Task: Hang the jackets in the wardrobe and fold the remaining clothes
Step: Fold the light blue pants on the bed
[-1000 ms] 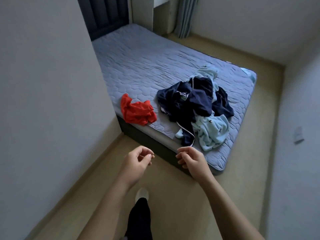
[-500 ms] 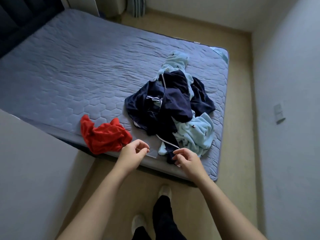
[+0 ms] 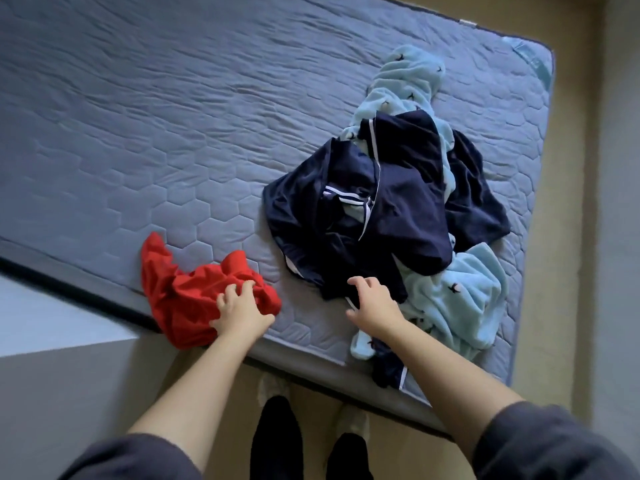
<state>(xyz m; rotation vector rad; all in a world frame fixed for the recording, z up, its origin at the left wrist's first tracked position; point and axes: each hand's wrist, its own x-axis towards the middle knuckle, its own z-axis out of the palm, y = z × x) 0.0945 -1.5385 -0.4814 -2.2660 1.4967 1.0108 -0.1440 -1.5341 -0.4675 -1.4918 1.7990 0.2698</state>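
While you stood at the quilted grey-blue mattress (image 3: pixel 138 133), the tangled heap of navy and pale-blue fleece clothes (image 3: pixel 398 220) ran six to twelve o'clock, with the crumpled red cloth garment (image 3: pixel 180 299) at its eight o'clock. Your left hand (image 3: pixel 239 310) dug curled fingers into that garment; your right hand (image 3: pixel 372 306), loosely spread, touched the heap's near navy edge.

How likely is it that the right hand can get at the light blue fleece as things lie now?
Probably yes. The right hand is open at the near edge of the navy clothes, and the light blue fleece lies uncovered just beside it on the bed; nothing stands between.
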